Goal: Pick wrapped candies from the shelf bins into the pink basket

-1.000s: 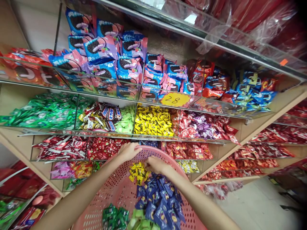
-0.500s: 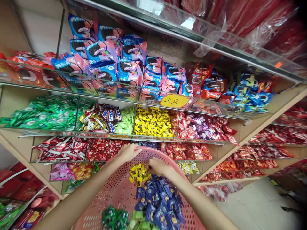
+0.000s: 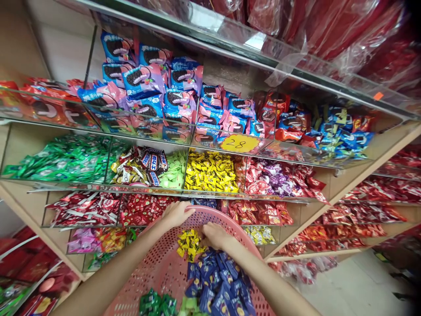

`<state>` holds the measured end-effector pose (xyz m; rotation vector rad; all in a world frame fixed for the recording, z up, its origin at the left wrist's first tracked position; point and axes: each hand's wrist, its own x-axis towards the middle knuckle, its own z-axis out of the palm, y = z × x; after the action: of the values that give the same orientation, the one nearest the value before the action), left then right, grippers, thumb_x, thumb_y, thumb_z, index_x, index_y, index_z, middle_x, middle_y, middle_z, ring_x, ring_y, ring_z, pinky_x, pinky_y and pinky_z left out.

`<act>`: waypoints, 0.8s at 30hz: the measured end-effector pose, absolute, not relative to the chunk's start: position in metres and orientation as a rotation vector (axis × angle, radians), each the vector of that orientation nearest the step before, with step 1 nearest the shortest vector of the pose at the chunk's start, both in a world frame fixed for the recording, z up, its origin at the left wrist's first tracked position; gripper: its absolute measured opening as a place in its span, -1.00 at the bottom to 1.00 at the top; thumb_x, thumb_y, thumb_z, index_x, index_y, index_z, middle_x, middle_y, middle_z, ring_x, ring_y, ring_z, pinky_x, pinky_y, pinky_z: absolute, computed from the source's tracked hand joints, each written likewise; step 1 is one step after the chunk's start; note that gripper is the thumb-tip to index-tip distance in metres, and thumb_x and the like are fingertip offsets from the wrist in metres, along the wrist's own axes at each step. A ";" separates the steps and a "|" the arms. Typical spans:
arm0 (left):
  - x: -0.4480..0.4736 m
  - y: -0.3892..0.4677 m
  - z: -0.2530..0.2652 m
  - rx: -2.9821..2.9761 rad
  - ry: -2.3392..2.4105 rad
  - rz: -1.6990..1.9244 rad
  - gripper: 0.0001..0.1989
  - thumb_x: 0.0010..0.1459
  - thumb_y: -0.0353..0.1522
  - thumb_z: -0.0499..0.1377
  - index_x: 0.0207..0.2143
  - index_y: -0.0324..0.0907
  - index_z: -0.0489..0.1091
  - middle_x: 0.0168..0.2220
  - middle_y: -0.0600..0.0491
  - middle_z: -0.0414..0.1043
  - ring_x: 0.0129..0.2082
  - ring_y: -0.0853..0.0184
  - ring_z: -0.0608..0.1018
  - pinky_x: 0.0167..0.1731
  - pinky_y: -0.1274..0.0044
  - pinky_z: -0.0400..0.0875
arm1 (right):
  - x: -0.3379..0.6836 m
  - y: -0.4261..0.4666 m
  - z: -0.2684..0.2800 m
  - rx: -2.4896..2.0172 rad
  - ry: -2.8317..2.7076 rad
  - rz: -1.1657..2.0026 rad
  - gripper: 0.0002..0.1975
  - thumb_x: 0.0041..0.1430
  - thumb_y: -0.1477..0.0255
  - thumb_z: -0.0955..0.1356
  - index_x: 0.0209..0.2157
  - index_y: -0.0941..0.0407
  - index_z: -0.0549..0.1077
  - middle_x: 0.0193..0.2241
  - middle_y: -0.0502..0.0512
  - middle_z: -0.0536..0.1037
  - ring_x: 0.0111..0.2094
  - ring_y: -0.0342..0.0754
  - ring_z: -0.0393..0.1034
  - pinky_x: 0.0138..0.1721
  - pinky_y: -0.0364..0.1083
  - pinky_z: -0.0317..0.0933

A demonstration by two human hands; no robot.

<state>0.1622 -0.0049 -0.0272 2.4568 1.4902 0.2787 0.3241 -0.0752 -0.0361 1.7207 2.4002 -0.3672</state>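
Note:
My left hand (image 3: 177, 213) is closed over the far rim of a pink perforated plastic basket (image 3: 158, 267). Inside that basket, my right hand (image 3: 217, 235) is curled beside a small heap of yellow-wrapped candies (image 3: 190, 245); its fingertips are turned away, so I cannot make out what they hold. Dark blue-wrapped candies (image 3: 219, 281) fill the right part of the basket, just below my right hand. Green-wrapped candies (image 3: 157, 303) and light green packets (image 3: 190, 306) lie at the near end.
Ahead stands a glass-fronted shelf of sorted sweets, with a yellow candy bin (image 3: 210, 172), green candies (image 3: 62, 158), Snickers bars (image 3: 153, 160) and blue-pink cookie packs (image 3: 143, 81). A yellow price tag (image 3: 239, 143) reads 28. Red bags (image 3: 329, 26) hang above right.
The shelf sits slightly lower in view. Both hands keep nearly the same places, the left on the basket rim and the right by the yellow candies.

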 end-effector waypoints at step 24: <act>0.161 -0.004 -0.027 2.488 1.468 0.274 -0.55 0.10 -0.01 -0.15 -0.29 -0.06 0.39 -0.34 0.00 0.50 -0.27 0.17 0.51 -0.40 0.51 0.29 | 0.364 -0.028 0.071 2.767 2.300 0.323 -0.81 0.02 0.28 0.29 -0.41 0.09 0.44 -0.38 0.09 0.50 -0.36 -0.05 0.37 -0.47 -0.17 0.06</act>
<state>0.1613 -0.0035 -0.0274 2.4876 1.4677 0.2744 0.3644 -0.0284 0.0712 2.7669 2.2997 0.3234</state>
